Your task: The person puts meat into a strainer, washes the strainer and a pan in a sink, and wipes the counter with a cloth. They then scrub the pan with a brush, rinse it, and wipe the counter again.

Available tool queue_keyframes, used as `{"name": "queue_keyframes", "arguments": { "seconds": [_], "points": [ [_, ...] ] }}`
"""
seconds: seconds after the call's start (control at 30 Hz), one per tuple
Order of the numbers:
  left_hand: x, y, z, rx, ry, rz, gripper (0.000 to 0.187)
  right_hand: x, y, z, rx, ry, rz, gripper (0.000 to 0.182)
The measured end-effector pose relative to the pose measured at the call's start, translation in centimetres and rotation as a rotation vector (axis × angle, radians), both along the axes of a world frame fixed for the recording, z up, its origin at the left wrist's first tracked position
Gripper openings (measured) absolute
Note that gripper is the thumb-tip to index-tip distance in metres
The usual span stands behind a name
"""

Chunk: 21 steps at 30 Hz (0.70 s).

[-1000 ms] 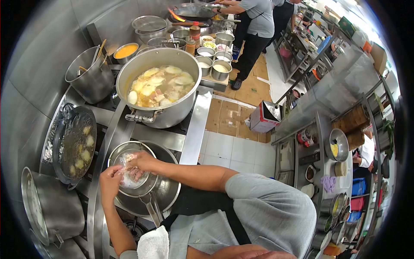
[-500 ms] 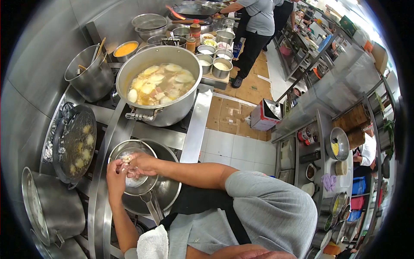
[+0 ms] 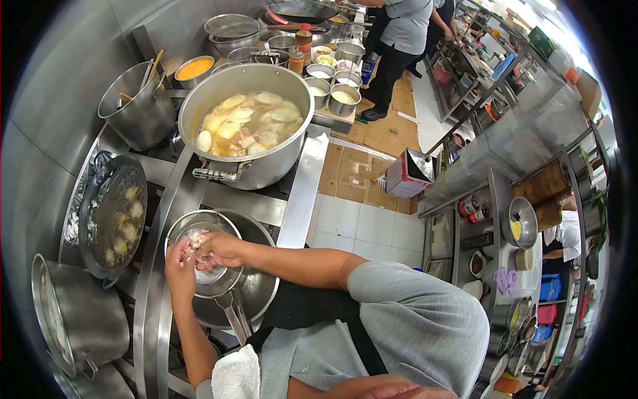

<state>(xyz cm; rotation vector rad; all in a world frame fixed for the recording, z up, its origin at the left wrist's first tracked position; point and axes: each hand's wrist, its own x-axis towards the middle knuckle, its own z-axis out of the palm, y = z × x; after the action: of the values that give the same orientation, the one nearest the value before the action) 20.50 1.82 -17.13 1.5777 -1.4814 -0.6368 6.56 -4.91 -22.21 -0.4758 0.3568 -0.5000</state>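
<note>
My left hand point(image 3: 177, 267) and my right hand point(image 3: 217, 249) meet over a round metal strainer point(image 3: 219, 282) that rests in a steel wok point(image 3: 260, 289). Together the fingers pinch a small pale piece of food point(image 3: 195, 240), held just above the strainer's left rim. More pale food lies in the strainer under my hands, partly hidden by them. The strainer's handle point(image 3: 236, 320) points toward my body.
A big stockpot point(image 3: 247, 126) of broth with pale slices stands behind the wok. A dark pan point(image 3: 118, 216) frying several pieces sits to the left, with steel pots point(image 3: 76, 319) nearer. Small sauce tins point(image 3: 332, 86) line the far counter. Other people point(image 3: 402, 33) cook at the back.
Both hands lifted from inside the strainer to its left rim, bringing the food piece up between the fingers. The view shifted slightly.
</note>
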Motion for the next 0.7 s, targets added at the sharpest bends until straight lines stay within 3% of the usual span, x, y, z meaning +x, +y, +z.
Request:
{"name": "queue_keyframes", "arguments": {
  "seconds": [0.07, 0.17, 0.27, 0.37, 0.43, 0.47, 0.5, 0.53, 0.57, 0.67, 0.7],
  "points": [
    [0.3, 0.2, -0.7, -0.020, -0.208, -0.029, 0.036, -0.1, 0.0, 0.1, -0.047, 0.021, 0.003, 0.023],
    [2.5, -0.3, -3.6, 0.034, -0.120, -0.075, 0.029, -0.1, 0.1, 0.1, -0.132, 0.071, 0.003, 0.021],
    [3.4, -0.1, -1.1, 0.324, 0.175, 0.018, 0.022, -0.2, 0.1, 0.6, -0.159, 0.111, 0.012, 0.016],
    [5.6, -0.4, 1.5, 0.181, 0.768, -0.059, 0.022, -1.1, -0.1, 2.5, -0.078, 0.150, -0.043, 0.018],
    [7.7, -1.2, 4.1, 0.114, 1.198, -0.304, 0.026, -1.1, 0.1, 2.6, -0.101, 0.176, -0.006, 0.025],
    [9.6, -2.1, 4.5, 0.050, 1.371, -0.548, 0.025, -0.8, -0.5, -0.7, -0.087, 0.027, 0.011, 0.026],
    [11.5, -2.3, 5.6, 0.044, 1.336, -0.403, 0.025, 0.1, -1.0, -4.0, -0.052, -0.127, 0.063, 0.028],
    [11.3, -2.7, 7.4, -0.072, 1.252, -0.206, 0.026, -0.3, -0.7, -2.4, -0.038, 0.018, 0.057, 0.028],
    [11.0, -3.1, 9.1, -0.161, 1.141, 0.003, 0.027, -0.6, -0.6, -1.1, -0.033, -0.021, 0.107, 0.028],
    [15.8, -7.3, 10.5, -0.204, 1.017, -0.285, 0.017, -0.9, 0.1, 1.7, -0.045, 0.127, 0.084, 0.030],
    [15.4, -8.3, 10.7, -0.241, 0.835, -0.062, 0.023, -0.8, 0.1, 1.5, -0.084, 0.147, 0.067, 0.031]
  ]
}}
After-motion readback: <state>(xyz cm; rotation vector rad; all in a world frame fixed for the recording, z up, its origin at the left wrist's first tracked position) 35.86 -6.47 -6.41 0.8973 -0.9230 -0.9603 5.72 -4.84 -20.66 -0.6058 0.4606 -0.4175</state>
